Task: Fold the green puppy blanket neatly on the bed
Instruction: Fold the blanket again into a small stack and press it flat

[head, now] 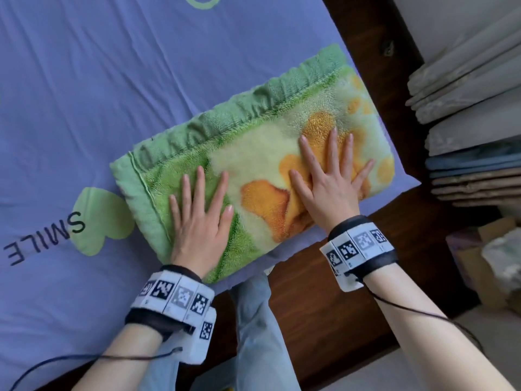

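Pressing the folded green puppy blanket (pixel 253 165) flat at the corner of the bed (pixel 84 94).

Head view, the only one here: left hand (pixel 198 221) and right hand (pixel 328 187) both lie palm-down on top, fingers spread wide, so neither grip is closed on anything. The bundle sits close to the bed's edge, so I'd guess a hard shove toward the right could slide it off the purple sheet, or bunch the layers and spoil the fold. It looks like a thick, fluffy rectangle, green with yellow and orange patches, its darker hem rumpled along the far side. Seems nearly done.
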